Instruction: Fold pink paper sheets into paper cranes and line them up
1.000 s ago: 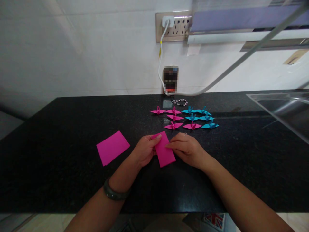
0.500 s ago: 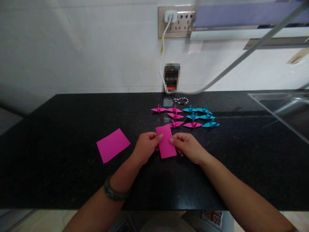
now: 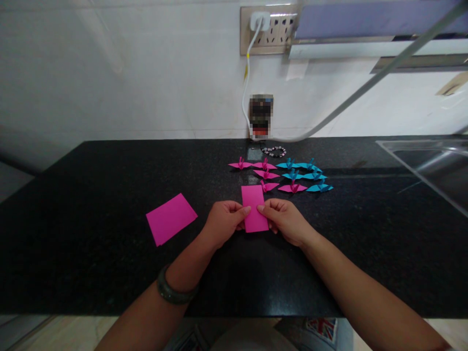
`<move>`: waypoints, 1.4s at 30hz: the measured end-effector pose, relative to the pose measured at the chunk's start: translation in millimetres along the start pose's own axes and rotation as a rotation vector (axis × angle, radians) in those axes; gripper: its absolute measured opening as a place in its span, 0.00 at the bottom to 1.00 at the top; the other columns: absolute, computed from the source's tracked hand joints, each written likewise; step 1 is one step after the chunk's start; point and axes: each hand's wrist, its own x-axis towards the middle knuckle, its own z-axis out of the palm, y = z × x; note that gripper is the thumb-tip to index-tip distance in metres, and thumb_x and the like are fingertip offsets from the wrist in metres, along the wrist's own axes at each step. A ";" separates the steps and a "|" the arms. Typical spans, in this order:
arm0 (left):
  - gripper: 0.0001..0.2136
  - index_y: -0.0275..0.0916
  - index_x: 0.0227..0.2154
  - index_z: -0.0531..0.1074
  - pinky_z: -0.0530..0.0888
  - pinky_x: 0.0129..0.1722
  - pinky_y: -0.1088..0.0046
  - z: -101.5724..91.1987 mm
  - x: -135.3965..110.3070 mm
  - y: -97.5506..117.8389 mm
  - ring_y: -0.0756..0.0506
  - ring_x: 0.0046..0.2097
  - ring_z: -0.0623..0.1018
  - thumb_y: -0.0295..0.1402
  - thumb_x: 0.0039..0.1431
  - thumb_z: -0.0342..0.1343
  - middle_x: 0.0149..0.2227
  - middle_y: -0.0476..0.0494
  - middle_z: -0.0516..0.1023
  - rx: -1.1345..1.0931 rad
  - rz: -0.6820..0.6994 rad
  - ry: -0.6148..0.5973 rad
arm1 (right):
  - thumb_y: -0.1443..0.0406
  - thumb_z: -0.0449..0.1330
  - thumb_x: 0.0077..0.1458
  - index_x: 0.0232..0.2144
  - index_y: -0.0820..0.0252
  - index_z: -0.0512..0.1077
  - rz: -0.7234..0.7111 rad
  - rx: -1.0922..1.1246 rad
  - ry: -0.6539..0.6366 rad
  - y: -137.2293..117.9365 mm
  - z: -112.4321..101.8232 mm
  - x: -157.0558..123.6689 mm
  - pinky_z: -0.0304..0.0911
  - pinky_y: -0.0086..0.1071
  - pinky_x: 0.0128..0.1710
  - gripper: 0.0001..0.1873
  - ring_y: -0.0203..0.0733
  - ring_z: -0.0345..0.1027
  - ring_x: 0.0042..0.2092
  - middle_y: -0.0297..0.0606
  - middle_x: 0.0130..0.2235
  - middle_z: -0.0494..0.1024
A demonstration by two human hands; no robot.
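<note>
Between my two hands is a pink rectangle of folded origami paper (image 3: 255,195), upright in view, its top edge partly covering a pink paper crane (image 3: 269,187). My left hand (image 3: 224,222) pinches its left edge, thumb on the front and fingers behind. On the opposite edge, my right hand (image 3: 283,219) grips it the same way. Several pink and blue paper cranes stand in rows just beyond, among them a blue crane (image 3: 320,187) at the right end. To the left lies a small stack of pink paper sheets (image 3: 171,219).
The black countertop (image 3: 91,195) runs to a white tiled wall. A beaded bracelet (image 3: 274,151) and a blurred-out upright item (image 3: 261,116) are at the back. A white cable (image 3: 244,97) hangs from a socket panel (image 3: 280,36). At right is a metal sink (image 3: 438,161).
The pink paper in my hands has turned from a slight tilt to nearly straight and shifted slightly right and up. My left hand has moved a little right with it.
</note>
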 end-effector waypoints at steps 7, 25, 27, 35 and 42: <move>0.10 0.34 0.20 0.69 0.66 0.20 0.78 0.8 -0.8 1.1 0.53 0.19 0.67 0.37 0.46 0.56 0.17 0.49 0.70 0.015 0.043 -0.003 | 0.57 0.56 0.47 0.19 0.60 0.60 -0.006 -0.008 -0.024 -0.4 -0.7 -0.2 0.43 0.22 0.11 0.15 0.26 0.48 0.14 0.25 0.14 0.60; 0.09 0.33 0.20 0.69 0.63 0.18 0.79 2.6 -1.1 -0.1 0.54 0.18 0.65 0.36 0.42 0.58 0.17 0.50 0.69 -0.019 0.027 0.014 | 0.56 0.57 0.45 0.23 0.63 0.66 0.057 -0.025 -0.159 -1.9 -1.0 -3.2 0.39 0.24 0.13 0.14 0.26 0.45 0.15 0.25 0.15 0.58; 0.09 0.33 0.19 0.69 0.63 0.18 0.80 2.9 -1.9 1.4 0.55 0.18 0.65 0.35 0.43 0.58 0.16 0.51 0.68 -0.006 0.029 0.014 | 0.56 0.57 0.45 0.23 0.62 0.66 0.053 -0.032 -0.165 -1.5 -1.2 -3.2 0.39 0.24 0.13 0.14 0.26 0.44 0.15 0.25 0.15 0.57; 0.09 0.34 0.18 0.69 0.63 0.19 0.79 1.5 -1.5 1.9 0.54 0.18 0.65 0.36 0.44 0.56 0.16 0.51 0.67 0.029 0.061 -0.008 | 0.54 0.58 0.44 0.22 0.62 0.65 0.051 -0.062 -0.162 -0.8 -1.8 -2.3 0.39 0.24 0.13 0.16 0.26 0.44 0.15 0.25 0.15 0.57; 0.10 0.34 0.18 0.69 0.62 0.18 0.79 -0.2 -0.9 -0.1 0.54 0.18 0.64 0.37 0.46 0.54 0.16 0.51 0.66 0.079 0.085 -0.017 | 0.55 0.58 0.45 0.19 0.62 0.62 0.031 -0.081 -0.161 -3.0 -2.6 -3.9 0.40 0.23 0.13 0.16 0.25 0.45 0.15 0.25 0.15 0.57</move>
